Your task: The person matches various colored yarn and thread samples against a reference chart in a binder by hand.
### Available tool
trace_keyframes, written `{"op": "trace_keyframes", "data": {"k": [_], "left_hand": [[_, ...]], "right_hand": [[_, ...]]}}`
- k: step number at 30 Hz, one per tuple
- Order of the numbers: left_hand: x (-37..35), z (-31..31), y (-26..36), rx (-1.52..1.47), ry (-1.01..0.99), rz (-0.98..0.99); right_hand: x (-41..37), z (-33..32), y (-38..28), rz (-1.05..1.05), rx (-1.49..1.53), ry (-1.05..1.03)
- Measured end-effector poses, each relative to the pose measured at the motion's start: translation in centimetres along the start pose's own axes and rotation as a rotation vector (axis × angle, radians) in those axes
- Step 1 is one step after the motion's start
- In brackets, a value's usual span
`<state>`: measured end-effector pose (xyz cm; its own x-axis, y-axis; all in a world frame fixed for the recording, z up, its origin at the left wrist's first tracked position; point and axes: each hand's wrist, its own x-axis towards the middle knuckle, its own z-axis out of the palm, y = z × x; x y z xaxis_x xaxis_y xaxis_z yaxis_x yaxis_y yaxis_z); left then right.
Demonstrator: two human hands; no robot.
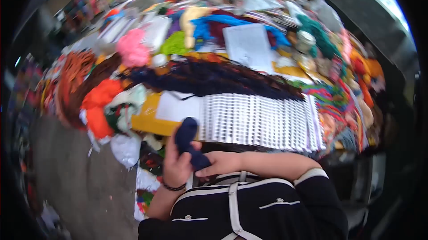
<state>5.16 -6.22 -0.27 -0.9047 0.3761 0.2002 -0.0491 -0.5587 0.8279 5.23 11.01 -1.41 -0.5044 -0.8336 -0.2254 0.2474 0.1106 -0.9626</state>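
Close in front of my body, both hands hold a dark navy bundle of yarn, folded into a short, thick roll. My left hand, with a dark bracelet at the wrist, wraps its fingers around the middle of the bundle. At the lower end, my right hand grips it between thumb and fingers. Just beyond lies a white sheet on a yellow surface. To its right is a wide white card sheet with rows of dark marks. The picture is slightly blurred.
Long dark navy and brown strands lie across the table. Orange yarn, pink yarn, lime-green yarn and a written paper surround them. A jar stands at right. Grey floor shows at left.
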Motion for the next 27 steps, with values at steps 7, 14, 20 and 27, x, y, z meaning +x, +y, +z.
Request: {"op": "trace_keyframes", "data": {"k": [7, 14, 20, 27], "left_hand": [[-0.4, -1.1, -3.9, 0.237, 0.071, -0.146], [-0.3, -1.3, -9.9, 0.203, 0.127, -0.479], [0.9, 0.7, -11.1, 0.305, 0.061, -0.520], [1.8, -1.1, -9.0, 0.482, 0.104, -0.466]], "right_hand": [[-15.1, 1.0, -7.2, -0.052, 0.012, 0.436], [-35.8, 7.8, 1.9, -0.130, 0.566, 1.122], [-37.8, 18.4, 22.4, 1.263, 0.319, 1.342], [-43.5, 25.2, 43.8, 0.956, 1.542, 1.985]]}}
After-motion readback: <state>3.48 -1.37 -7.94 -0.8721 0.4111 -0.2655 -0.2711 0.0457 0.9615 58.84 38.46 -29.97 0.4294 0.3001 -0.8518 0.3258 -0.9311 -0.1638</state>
